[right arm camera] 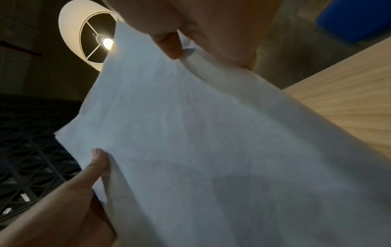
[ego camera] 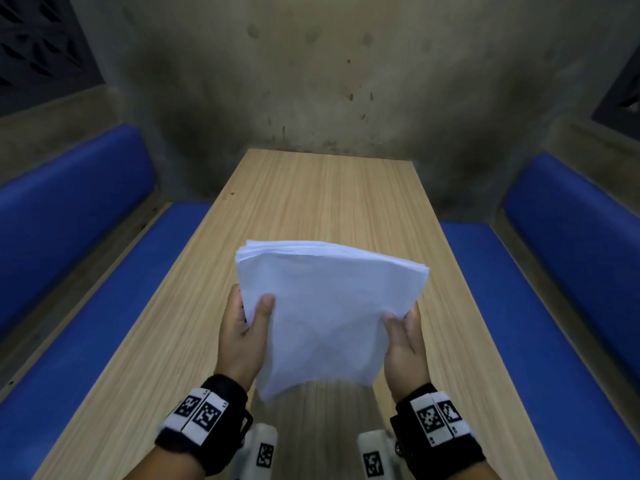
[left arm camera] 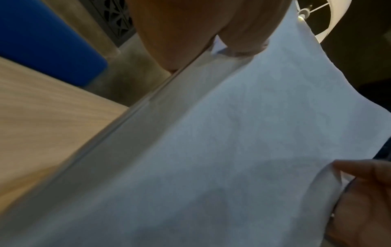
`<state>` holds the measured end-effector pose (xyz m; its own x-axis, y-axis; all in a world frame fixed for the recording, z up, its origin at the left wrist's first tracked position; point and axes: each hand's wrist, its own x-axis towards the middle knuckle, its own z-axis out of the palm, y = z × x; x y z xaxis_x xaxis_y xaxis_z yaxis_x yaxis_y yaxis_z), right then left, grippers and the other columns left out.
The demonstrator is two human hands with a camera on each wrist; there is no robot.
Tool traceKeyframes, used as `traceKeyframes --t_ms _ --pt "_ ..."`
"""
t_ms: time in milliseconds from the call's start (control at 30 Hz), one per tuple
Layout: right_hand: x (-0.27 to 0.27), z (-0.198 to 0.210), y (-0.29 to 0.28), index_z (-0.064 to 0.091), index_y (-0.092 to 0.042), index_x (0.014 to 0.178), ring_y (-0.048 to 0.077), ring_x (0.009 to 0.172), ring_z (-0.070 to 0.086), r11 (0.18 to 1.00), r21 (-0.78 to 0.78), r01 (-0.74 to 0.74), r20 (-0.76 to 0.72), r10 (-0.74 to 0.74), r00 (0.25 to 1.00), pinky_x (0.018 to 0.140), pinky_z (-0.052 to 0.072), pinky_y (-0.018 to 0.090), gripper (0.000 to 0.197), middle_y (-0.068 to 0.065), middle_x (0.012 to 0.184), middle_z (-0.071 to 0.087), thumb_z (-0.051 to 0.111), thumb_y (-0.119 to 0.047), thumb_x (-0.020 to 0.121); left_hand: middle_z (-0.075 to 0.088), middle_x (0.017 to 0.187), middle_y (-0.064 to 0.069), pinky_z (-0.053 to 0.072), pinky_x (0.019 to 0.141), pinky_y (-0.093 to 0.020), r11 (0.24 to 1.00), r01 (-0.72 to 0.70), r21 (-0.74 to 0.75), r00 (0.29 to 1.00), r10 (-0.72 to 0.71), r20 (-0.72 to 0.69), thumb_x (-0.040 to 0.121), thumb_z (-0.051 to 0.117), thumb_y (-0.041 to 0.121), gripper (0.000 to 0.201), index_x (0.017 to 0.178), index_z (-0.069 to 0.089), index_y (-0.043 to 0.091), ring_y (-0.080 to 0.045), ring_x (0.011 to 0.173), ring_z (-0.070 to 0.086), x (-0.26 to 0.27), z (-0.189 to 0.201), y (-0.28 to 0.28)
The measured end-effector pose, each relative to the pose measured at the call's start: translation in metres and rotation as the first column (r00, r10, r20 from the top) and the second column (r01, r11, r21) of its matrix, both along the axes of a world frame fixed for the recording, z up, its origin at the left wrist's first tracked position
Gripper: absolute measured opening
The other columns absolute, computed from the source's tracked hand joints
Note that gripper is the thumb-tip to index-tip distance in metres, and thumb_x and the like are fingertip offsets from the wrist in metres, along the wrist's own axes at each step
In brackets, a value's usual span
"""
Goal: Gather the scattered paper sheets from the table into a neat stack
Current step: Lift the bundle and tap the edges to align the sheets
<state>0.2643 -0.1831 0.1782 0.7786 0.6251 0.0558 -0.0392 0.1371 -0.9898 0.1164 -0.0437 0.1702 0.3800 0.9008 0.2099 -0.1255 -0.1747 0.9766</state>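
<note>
A stack of white paper sheets [ego camera: 325, 313] is held above the wooden table [ego camera: 329, 199], tilted with its far edge raised. My left hand [ego camera: 247, 323] grips its left edge, thumb on top and fingers underneath. My right hand [ego camera: 403, 336] holds the right edge, thumb on top. In the left wrist view the paper stack [left arm camera: 211, 158] fills most of the frame, with my left hand [left arm camera: 190, 33] at its top edge and the right hand [left arm camera: 366, 192] at the lower right. The right wrist view shows the stack [right arm camera: 201, 142] pinched by my right hand [right arm camera: 203, 30], with my left hand [right arm camera: 80, 188] on the opposite edge.
Blue cushioned benches [ego camera: 86, 265] [ego camera: 554, 271] run along both sides of the table. A concrete wall [ego camera: 311, 81] closes the far end. A lit lamp [right arm camera: 93, 38] hangs overhead.
</note>
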Motion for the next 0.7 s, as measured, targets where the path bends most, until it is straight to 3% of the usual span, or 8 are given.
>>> traceKeyframes --t_ms 133,200,267,333,400,500,600,700 --pt "0.003 0.002 -0.006 0.047 -0.035 0.108 0.007 0.095 0.062 1.000 -0.016 -0.022 0.091 0.024 0.996 0.086 0.050 0.043 0.039 -0.019 0.100 0.064 0.041 0.000 0.094 0.063 0.104 0.014 0.054 0.083 -0.042 0.996 0.018 0.088 0.999 -0.014 -0.046 0.082 0.055 0.041 0.023 0.104 0.049 0.041 -0.004 0.094 0.063 -0.007 0.007 0.002" --pt "0.002 0.013 -0.009 0.035 -0.042 0.118 -0.001 0.099 0.059 1.000 0.020 -0.004 0.260 -0.001 0.966 0.087 0.050 0.032 0.058 -0.030 0.103 0.058 0.047 0.008 0.090 0.054 0.126 0.006 0.053 0.093 -0.039 0.975 0.016 0.221 1.000 -0.014 -0.009 0.084 0.057 0.027 0.050 0.123 0.034 0.048 -0.007 0.109 0.060 -0.010 0.018 0.000" --pt "0.005 0.025 -0.009 0.015 -0.058 0.132 0.002 0.108 0.055 0.998 0.055 0.043 0.481 -0.065 0.874 0.092 0.046 0.018 0.090 -0.018 0.116 0.052 0.051 0.010 0.086 0.046 0.136 -0.007 0.047 0.099 -0.033 0.915 -0.012 0.402 1.000 0.018 -0.011 0.086 0.057 0.017 0.076 0.139 0.015 0.053 -0.018 0.120 0.054 -0.012 0.033 0.004" --pt "0.012 0.037 -0.008 0.012 -0.057 0.139 0.004 0.109 0.051 0.996 0.034 0.085 0.686 -0.085 0.723 0.092 0.044 0.015 0.094 -0.003 0.118 0.047 0.052 0.007 0.084 0.047 0.132 -0.006 0.043 0.100 -0.029 0.811 -0.012 0.585 0.990 0.093 -0.108 0.088 0.057 0.012 0.073 0.145 0.023 0.041 -0.016 0.122 0.050 -0.013 0.047 0.010" --pt "0.017 0.042 -0.006 0.037 -0.039 0.138 0.000 0.113 0.045 0.995 0.019 0.099 0.783 -0.076 0.617 0.091 0.046 0.021 0.072 0.003 0.122 0.044 0.050 0.005 0.082 0.047 0.124 0.006 0.038 0.099 -0.016 0.723 -0.012 0.691 0.968 0.182 -0.174 0.087 0.058 0.005 0.052 0.134 0.050 0.025 0.000 0.120 0.045 -0.013 0.053 0.013" --pt "0.019 0.041 -0.006 0.050 -0.024 0.131 -0.009 0.116 0.039 0.994 0.012 0.106 0.784 -0.075 0.616 0.091 0.041 0.011 0.055 0.006 0.126 0.042 0.050 0.004 0.083 0.041 0.125 0.014 0.034 0.097 -0.007 0.715 -0.008 0.699 0.960 0.202 -0.195 0.087 0.057 0.004 0.042 0.127 0.057 0.017 0.008 0.119 0.040 -0.013 0.054 0.011" --pt "0.017 0.039 -0.007 0.047 -0.026 0.132 -0.009 0.114 0.041 0.998 -0.002 0.070 0.754 -0.045 0.655 0.088 0.040 0.006 0.052 0.001 0.127 0.040 0.048 -0.001 0.087 0.041 0.126 0.010 0.038 0.093 -0.009 0.722 0.006 0.692 0.960 0.190 -0.206 0.089 0.055 0.006 0.043 0.129 0.054 0.020 0.007 0.120 0.040 -0.015 0.053 0.010" --pt "0.016 0.039 -0.009 0.049 -0.029 0.128 -0.006 0.112 0.046 0.998 0.019 0.066 0.708 -0.060 0.704 0.088 0.039 0.006 0.043 0.001 0.123 0.046 0.045 -0.010 0.089 0.042 0.127 0.017 0.041 0.092 -0.014 0.750 0.003 0.661 0.973 0.150 -0.175 0.090 0.052 0.010 0.041 0.126 0.052 0.028 0.003 0.120 0.044 -0.016 0.055 0.006"
